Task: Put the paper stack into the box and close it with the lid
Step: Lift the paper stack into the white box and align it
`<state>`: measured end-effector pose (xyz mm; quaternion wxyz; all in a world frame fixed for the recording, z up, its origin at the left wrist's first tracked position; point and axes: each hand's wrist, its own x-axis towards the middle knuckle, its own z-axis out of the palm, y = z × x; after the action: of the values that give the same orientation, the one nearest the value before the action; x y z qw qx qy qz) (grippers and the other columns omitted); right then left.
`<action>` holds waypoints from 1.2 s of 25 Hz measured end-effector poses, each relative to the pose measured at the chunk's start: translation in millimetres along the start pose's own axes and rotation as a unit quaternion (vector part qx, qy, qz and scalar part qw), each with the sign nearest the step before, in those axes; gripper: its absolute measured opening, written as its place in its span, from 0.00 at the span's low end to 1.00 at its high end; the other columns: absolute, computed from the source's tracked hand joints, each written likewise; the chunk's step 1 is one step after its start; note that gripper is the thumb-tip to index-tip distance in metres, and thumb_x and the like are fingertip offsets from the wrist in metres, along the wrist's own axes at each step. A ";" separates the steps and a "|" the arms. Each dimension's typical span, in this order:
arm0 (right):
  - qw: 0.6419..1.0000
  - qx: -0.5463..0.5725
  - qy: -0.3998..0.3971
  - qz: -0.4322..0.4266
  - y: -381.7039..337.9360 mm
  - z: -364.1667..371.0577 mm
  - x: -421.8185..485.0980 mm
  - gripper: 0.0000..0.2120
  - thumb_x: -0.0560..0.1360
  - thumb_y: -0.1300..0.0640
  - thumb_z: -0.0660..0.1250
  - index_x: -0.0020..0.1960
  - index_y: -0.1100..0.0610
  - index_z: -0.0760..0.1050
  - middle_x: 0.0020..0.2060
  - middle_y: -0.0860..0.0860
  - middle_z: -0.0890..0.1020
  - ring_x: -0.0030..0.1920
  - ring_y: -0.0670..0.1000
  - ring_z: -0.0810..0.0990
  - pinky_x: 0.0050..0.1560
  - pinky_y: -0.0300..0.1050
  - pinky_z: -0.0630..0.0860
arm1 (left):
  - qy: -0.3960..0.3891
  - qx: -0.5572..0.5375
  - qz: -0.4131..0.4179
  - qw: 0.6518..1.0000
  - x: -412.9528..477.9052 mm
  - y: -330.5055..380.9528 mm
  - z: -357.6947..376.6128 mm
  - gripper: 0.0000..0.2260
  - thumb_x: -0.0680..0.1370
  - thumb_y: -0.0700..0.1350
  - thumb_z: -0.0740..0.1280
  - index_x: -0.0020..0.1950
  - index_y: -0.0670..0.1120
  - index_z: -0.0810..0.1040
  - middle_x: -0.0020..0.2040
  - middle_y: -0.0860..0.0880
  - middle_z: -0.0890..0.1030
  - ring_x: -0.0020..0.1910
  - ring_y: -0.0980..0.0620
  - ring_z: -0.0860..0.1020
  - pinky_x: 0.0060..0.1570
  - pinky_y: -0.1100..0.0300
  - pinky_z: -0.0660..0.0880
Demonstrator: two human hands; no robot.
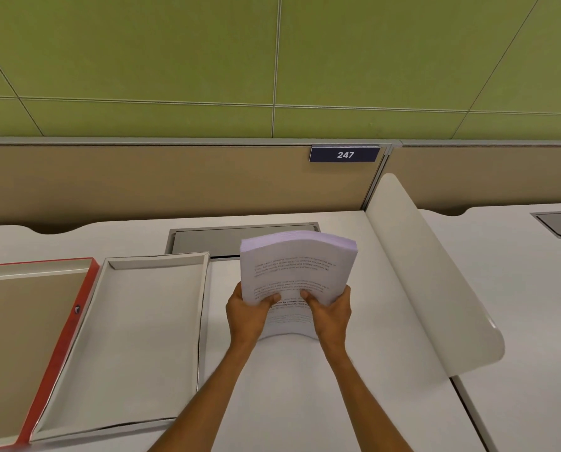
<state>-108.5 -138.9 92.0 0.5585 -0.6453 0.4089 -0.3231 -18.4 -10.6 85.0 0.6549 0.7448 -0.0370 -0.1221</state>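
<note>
A thick stack of printed white paper (297, 265) is held up above the white desk, its far end bent upward. My left hand (246, 311) grips its near left corner and my right hand (329, 313) grips its near right corner, thumbs on top. To the left of the hands an open, shallow white box (125, 340) lies flat on the desk with nothing in it. Further left lies the red-edged lid (60, 347), inside facing up, touching the box's left side and partly cut off by the frame.
A grey cable hatch (207, 239) is set into the desk (305, 402) behind the paper. A curved white divider (436, 288) rises on the right, with another desk beyond. A tan partition with a sign reading 247 (344, 154) closes the back.
</note>
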 end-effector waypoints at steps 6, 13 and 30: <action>0.990 -0.124 -0.049 0.055 -25.7 -0.5 10.3 0.31 0.63 0.49 0.81 0.57 0.53 0.66 0.49 0.47 0.78 0.42 0.44 0.79 0.38 0.36 0.78 | 0.014 0.149 -0.039 0.988 10.3 29.1 -8.1 0.26 0.63 0.50 0.82 0.54 0.47 0.75 0.51 0.48 0.83 0.44 0.48 0.82 0.33 0.65 0.76; 0.969 -0.208 -0.096 0.091 -34.6 11.4 5.9 0.31 0.63 0.49 0.81 0.57 0.58 0.69 0.54 0.54 0.81 0.45 0.52 0.80 0.42 0.44 0.80 | -0.024 0.222 -0.078 0.972 20.7 36.2 -32.1 0.28 0.64 0.51 0.81 0.58 0.43 0.76 0.57 0.44 0.84 0.50 0.44 0.83 0.38 0.58 0.78; 0.952 -0.226 -0.181 0.100 -45.3 156.6 -89.2 0.31 0.66 0.48 0.79 0.58 0.59 0.67 0.57 0.56 0.81 0.54 0.56 0.83 0.49 0.48 0.81 | 0.010 0.243 -0.113 0.963 58.4 14.1 -200.5 0.17 0.66 0.49 0.80 0.47 0.49 0.75 0.54 0.43 0.85 0.33 0.55 0.77 0.28 0.64 0.69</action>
<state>-4.8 13.7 114.0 0.4926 -0.7578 0.4257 -0.0426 85.7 168.6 113.6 0.4367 0.8821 0.0255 -0.1751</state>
